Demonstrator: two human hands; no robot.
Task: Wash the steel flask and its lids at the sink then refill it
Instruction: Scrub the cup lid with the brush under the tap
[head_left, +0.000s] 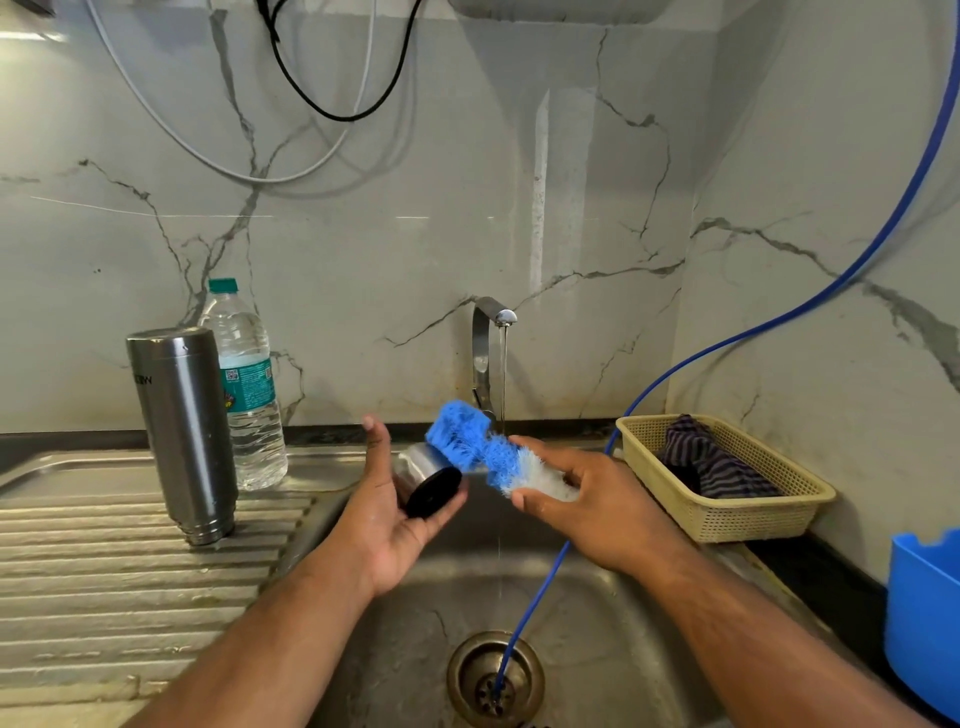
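The steel flask stands upside down on the ribbed drainboard, mouth down, at the left. Over the sink basin my left hand holds a steel lid with a black inner face turned toward me. My right hand grips a blue and white bristle brush, whose blue end lies against the top of the lid. A thin stream of water runs from the tap just behind the brush.
A clear plastic water bottle with a green cap stands behind the flask. A beige basket holding a striped cloth sits right of the sink. A blue hose runs into the drain. A blue tub is at the far right.
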